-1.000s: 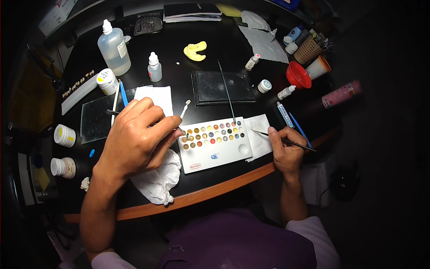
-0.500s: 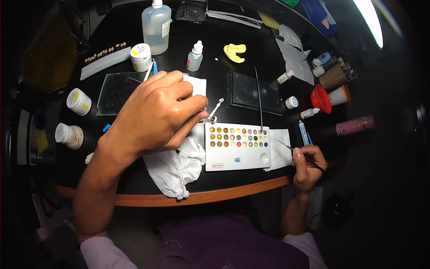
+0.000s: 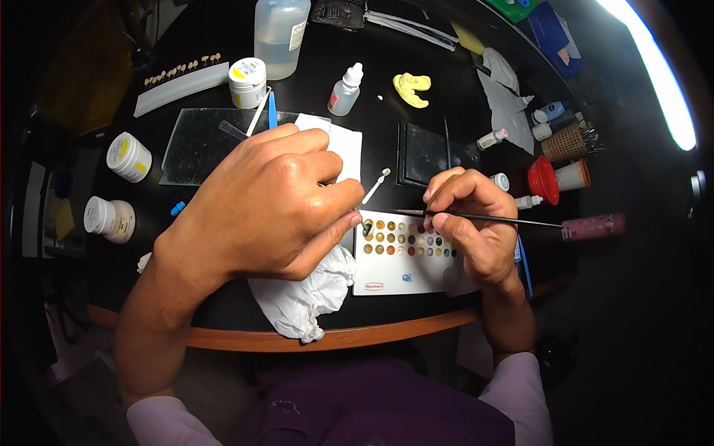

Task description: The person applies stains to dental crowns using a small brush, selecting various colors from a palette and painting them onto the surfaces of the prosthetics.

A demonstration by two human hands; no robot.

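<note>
The left hand [image 3: 275, 208] was curled, back upward, with its thumb and forefinger pinched together on a small dark piece [image 3: 368, 227]; it was too small and too much covered to tell just what that was. The piece was over the upper left corner of a white palette [image 3: 383, 276] dotted with rows of coloured wells.

The right hand [image 3: 480, 223] had its fingers bent round a thin brush [image 3: 513, 220], gripping it near the bristle end. The tip pointed left toward the pinched piece, well apart from it, and the handle stretched off to the right.

A crumpled tissue [image 3: 309, 297] lay below the left hand, beside the palette. Just above the palette was a small white stick [image 3: 377, 185]. Farther back stood a dropper bottle [image 3: 345, 95], with a yellow tooth mould [image 3: 411, 91] to its right.
</note>
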